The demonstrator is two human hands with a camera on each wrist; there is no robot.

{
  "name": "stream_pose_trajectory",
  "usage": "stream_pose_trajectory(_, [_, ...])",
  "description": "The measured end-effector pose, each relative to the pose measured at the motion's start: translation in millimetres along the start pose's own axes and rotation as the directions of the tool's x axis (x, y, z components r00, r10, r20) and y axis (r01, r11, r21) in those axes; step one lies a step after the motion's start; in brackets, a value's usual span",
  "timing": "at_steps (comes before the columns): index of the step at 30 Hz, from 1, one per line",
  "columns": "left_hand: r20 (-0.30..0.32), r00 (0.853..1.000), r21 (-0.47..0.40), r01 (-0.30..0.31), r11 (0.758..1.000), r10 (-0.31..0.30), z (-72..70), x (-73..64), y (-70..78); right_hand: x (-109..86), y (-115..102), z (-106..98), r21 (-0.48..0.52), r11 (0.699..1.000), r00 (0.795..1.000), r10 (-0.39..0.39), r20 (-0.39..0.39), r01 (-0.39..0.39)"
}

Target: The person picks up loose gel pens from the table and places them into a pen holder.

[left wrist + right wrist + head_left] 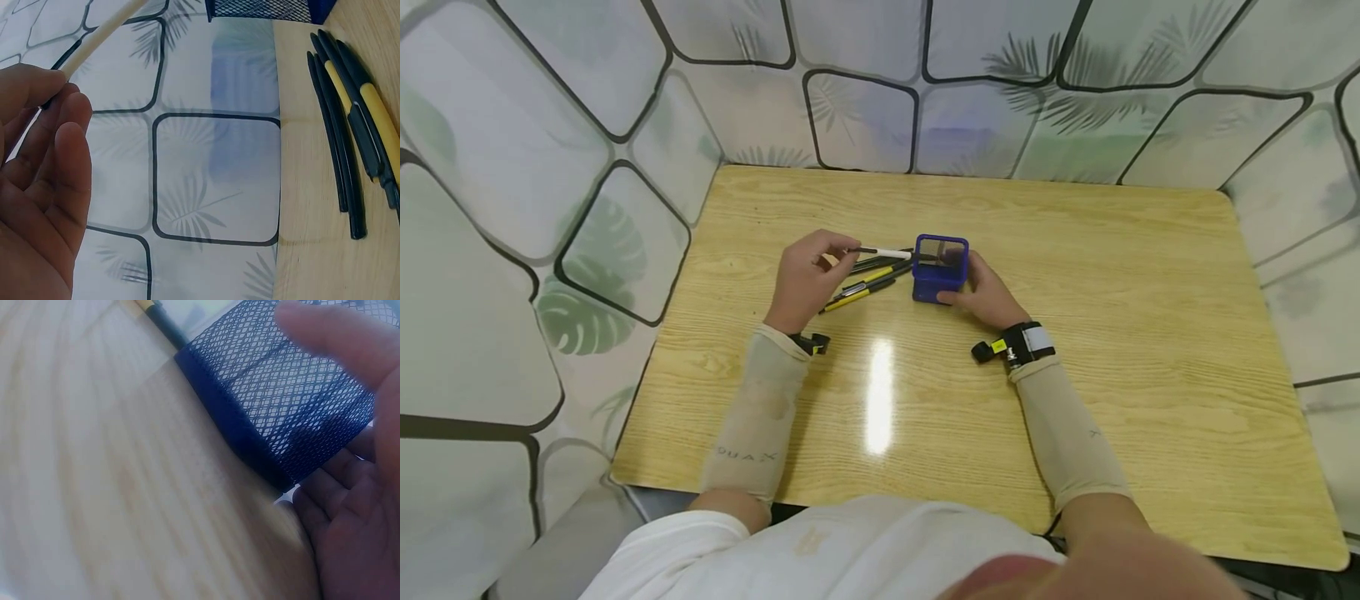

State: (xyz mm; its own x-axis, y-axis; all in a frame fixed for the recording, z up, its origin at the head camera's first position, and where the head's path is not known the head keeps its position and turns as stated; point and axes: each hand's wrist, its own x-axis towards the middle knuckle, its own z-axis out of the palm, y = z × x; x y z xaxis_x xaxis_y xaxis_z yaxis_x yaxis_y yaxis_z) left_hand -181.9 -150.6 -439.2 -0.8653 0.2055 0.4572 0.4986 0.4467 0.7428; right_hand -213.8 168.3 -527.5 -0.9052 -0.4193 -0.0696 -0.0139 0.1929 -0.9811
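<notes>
Between thumb and fingertips, my left hand (805, 282) pinches a slim white-and-black pen (892, 253), held level above the table. The pen's far end reaches the mouth of a blue mesh pen holder (938, 286); whether its tip is inside cannot be told. My right hand (991, 300) grips the holder from its right side, thumb on the near wall and the other fingers behind, as the right wrist view shows with the mesh (269, 387). Left of the holder lie several pens: yellow-and-black pens (859, 292) and dark pens (340, 144), close together.
All of this is on a light wood-grain table (1150, 358). A patterned wall panel (865, 121) rises behind the table's far edge, with others at both sides. Each wrist carries a strapped camera, such as the right wrist strap (1032, 343).
</notes>
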Motion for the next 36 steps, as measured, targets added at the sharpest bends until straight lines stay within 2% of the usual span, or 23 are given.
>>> stream_pose_trajectory(4, [0.000,1.000,0.000,0.016,1.000,-0.016,4.2,3.5,3.4,-0.1,0.9,-0.6,-0.001,1.000,1.000,-0.001,0.004,0.001])
stream_pose_trajectory(9, [0.027,0.999,0.058,0.024,0.998,-0.026,9.8,13.4,9.0,-0.2,0.9,-0.9,-0.001,1.000,1.000,-0.002,0.003,0.002])
stream_pose_trajectory(18, [0.096,0.995,0.130,-0.037,0.991,0.025,16.2,29.7,19.4,0.1,-0.9,-1.4,-0.012,1.000,1.000,0.017,0.010,-0.017])
stream_pose_trajectory(36, [0.184,0.982,0.097,-0.050,0.994,0.031,33.5,42.8,30.0,-3.5,-11.8,-1.7,-0.032,0.999,1.000,0.020,0.024,-0.019])
